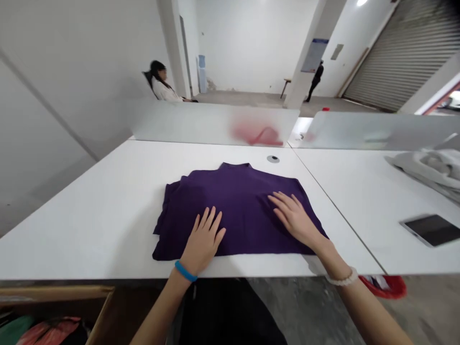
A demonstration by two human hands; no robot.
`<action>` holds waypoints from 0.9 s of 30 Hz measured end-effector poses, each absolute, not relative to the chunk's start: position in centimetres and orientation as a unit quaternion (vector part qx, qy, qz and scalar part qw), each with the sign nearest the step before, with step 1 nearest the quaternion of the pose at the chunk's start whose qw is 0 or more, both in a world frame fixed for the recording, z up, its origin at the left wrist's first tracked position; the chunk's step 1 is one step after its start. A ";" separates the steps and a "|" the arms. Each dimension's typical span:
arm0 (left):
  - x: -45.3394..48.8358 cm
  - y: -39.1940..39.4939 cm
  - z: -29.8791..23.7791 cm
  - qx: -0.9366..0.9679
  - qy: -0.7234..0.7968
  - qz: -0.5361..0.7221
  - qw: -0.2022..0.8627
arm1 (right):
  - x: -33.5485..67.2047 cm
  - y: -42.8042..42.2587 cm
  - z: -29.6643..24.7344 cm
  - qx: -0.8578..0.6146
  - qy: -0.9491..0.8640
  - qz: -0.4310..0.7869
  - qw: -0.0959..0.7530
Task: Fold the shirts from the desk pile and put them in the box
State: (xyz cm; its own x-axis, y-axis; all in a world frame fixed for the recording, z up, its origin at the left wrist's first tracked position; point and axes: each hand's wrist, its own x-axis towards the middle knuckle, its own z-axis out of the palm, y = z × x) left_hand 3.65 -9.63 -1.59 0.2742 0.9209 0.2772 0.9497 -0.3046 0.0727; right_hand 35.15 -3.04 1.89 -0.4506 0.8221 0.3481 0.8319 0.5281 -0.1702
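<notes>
A dark purple garment point(237, 206), its short collar at the far edge, lies folded on the white table point(89, 206). Layers of cloth show along its left side. My left hand point(203, 239) rests on the lower left part of the cloth, fingers spread. On the right part, my right hand point(293, 218) lies with its fingers stretched out, and small creases show beside the fingertips. Neither hand grips the fabric. A blue band circles my left wrist and a pale scrunchie my right one.
Frosted dividers point(179, 122) stand along the table's back. To the right are a phone-like tablet point(433, 229) and pale cloth point(438, 167). Below sit a cardboard box point(100, 316) of clothes and a red bin point(397, 287). One person point(163, 88) sits beyond the divider; another stands farther back.
</notes>
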 end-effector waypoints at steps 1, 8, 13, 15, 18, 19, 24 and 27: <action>4.0 -10.5 -1.8 -0.806 -0.575 -0.134 0.050 | 34.9 -4.0 1.3 -0.476 -0.863 0.004 0.170; 0.8 -12.7 -2.7 -0.780 -0.601 -0.162 0.060 | 43.1 -5.7 -2.0 -0.581 -0.809 0.018 0.087; 1.1 -13.5 -1.4 -0.787 -0.586 -0.174 0.084 | 46.4 -10.7 -0.7 -0.681 -0.675 -0.005 0.282; 4.0 -13.4 -0.5 -0.809 -0.548 -0.193 0.089 | 45.5 -13.6 -0.5 -0.707 -0.578 0.034 0.406; 11.4 -13.2 0.3 -0.864 -0.454 -0.212 0.042 | 43.0 -17.3 -1.1 -0.699 -0.411 0.184 0.556; 14.2 -13.1 0.3 -0.883 -0.419 -0.209 0.018 | 42.0 -18.3 -1.5 -0.682 -0.368 0.245 0.583; 24.9 -12.5 -0.7 -0.922 -0.346 -0.165 -0.063 | 38.3 -20.4 -2.8 -0.631 -0.335 0.433 0.550; 26.8 -11.7 -0.9 -0.915 -0.368 -0.148 -0.069 | 37.3 -20.4 -2.9 -0.638 -0.360 0.424 0.532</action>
